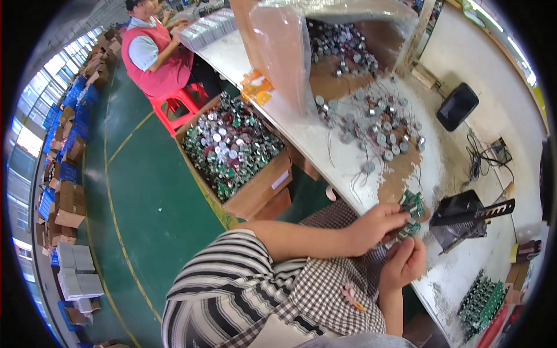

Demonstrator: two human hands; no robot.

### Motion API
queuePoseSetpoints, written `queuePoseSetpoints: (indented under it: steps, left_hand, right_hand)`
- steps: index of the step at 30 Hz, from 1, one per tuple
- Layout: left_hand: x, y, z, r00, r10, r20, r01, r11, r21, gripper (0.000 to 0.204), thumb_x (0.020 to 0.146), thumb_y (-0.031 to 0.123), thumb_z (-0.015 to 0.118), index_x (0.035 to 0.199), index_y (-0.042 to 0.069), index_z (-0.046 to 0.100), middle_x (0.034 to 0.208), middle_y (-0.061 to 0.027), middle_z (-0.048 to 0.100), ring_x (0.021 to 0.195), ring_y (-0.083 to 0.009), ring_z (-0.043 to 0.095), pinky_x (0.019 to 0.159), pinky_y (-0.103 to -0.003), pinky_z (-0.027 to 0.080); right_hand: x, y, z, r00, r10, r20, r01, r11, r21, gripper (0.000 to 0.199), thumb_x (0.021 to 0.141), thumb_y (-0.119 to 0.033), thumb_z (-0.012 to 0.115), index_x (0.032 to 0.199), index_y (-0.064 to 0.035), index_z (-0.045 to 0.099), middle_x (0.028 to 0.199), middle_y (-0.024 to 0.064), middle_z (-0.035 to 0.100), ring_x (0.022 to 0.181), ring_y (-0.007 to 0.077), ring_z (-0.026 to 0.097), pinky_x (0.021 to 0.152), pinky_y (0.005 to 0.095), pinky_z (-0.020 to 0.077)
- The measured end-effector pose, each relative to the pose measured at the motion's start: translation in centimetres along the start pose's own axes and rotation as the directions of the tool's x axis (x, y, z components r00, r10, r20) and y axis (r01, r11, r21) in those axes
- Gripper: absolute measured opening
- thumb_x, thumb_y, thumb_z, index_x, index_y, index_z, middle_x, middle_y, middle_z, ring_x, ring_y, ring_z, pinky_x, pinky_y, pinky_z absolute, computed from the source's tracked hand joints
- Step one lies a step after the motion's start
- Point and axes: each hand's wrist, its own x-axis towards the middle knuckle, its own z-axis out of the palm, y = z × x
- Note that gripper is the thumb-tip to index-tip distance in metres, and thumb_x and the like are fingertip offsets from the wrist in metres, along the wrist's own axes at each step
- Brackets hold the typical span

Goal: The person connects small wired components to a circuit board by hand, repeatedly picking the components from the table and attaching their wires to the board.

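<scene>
Your left hand [377, 225] reaches across to the edge of the workbench [348, 168], its fingers closed around a small cluster of green circuit boards [412, 204] that sits at the bench edge just past your fingertips; your right hand [404, 262] is directly below it, fingers curled in a pinch on something too small to tell, close beside a second bit of green board [411, 229]. Just to the right of the boards lies a black hand tool [464, 219] with a dark bar sticking out. Farther up the bench a loose scatter of small round metal parts with thin wires [377, 124] spreads out, too many to count, spilling from an open cardboard box lined with clear plastic [348, 52]. Below the bench, on the green floor [151, 197], one open cardboard carton [255, 185] is filled with mixed silver and green parts. At the lower right, a tray of upright green boards [481, 301] stands near the bench edge. Another person in a pink vest [154, 55] sits on a red stool [177, 104] farther along the bench.
</scene>
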Motion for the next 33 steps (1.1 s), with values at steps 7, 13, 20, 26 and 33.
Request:
queuePoseSetpoints:
  steps: [7, 13, 20, 26, 33]
  left_hand:
    - [-3.0, 1.4, -1.2, 0.974, -0.185, 0.135, 0.154, 0.965, 0.213, 0.018, 0.096, 0.021, 0.045, 0.101, 0.004, 0.049, 0.073, -0.0067, 0.057, 0.06, -0.0144, 0.055, 0.054, -0.027, 0.043]
    - [-7.6, 9.4, -6.9, 0.963, 0.154, -0.221, 0.154, 0.359, 0.921, 0.026, 0.078, 0.007, 0.054, 0.104, 0.002, 0.058, 0.08, -0.0103, 0.063, 0.07, -0.02, 0.063, 0.063, -0.034, 0.05]
    - [-12.3, 21.3, -25.0, 0.367, 0.833, -0.414, 0.564, 0.154, 0.811, 0.026, 0.087, 0.021, 0.049, 0.089, -0.003, 0.06, 0.079, -0.0248, 0.062, 0.078, -0.041, 0.062, 0.071, -0.048, 0.046]
    - [-11.4, 23.4, -41.0, 0.377, 0.787, -0.489, 0.791, 0.002, 0.612, 0.057, 0.078, 0.037, 0.066, 0.111, -0.007, 0.05, 0.106, -0.0309, 0.059, 0.1, -0.0457, 0.057, 0.085, -0.049, 0.048]
    - [-9.6, 21.0, -43.3, 0.38, 0.783, -0.493, 0.842, -0.072, 0.534, 0.054, 0.081, 0.053, 0.056, 0.098, 0.002, 0.066, 0.1, -0.0214, 0.065, 0.093, -0.0382, 0.062, 0.081, -0.048, 0.049]
  right_hand:
    - [0.4, -0.4, 0.8, 0.997, -0.015, -0.077, 0.012, 0.999, -0.04, 0.016, 0.096, -0.011, 0.05, 0.089, 0.0013, 0.056, 0.058, -0.0005, 0.05, 0.05, 0.0037, 0.042, 0.044, 0.0198, 0.0328]
    - [0.4, 0.4, 0.2, 0.935, -0.265, 0.237, 0.289, 0.954, -0.074, 0.009, 0.091, -0.002, 0.05, 0.087, 0.0016, 0.057, 0.06, 0.0052, 0.054, 0.048, 0.0119, 0.048, 0.049, 0.0234, 0.0392]
    - [0.4, -0.1, -0.4, 0.814, -0.488, 0.315, 0.541, 0.835, -0.102, 0.015, 0.072, -0.001, 0.065, 0.087, 0.0002, 0.062, 0.09, 0.0147, 0.056, 0.08, 0.0299, 0.051, 0.068, 0.0369, 0.0421]
    - [-0.6, 0.5, -0.5, 0.853, -0.411, 0.321, 0.455, 0.887, -0.072, 0.012, 0.075, -0.001, 0.063, 0.086, 0.0019, 0.061, 0.09, 0.0163, 0.057, 0.075, 0.0287, 0.052, 0.064, 0.0356, 0.0425]
    - [-1.3, 0.7, -2.4, 0.891, -0.377, 0.254, 0.417, 0.9, -0.126, 0.008, 0.076, 0.001, 0.061, 0.084, 0.0027, 0.06, 0.086, 0.0158, 0.058, 0.069, 0.028, 0.053, 0.058, 0.0338, 0.0418]
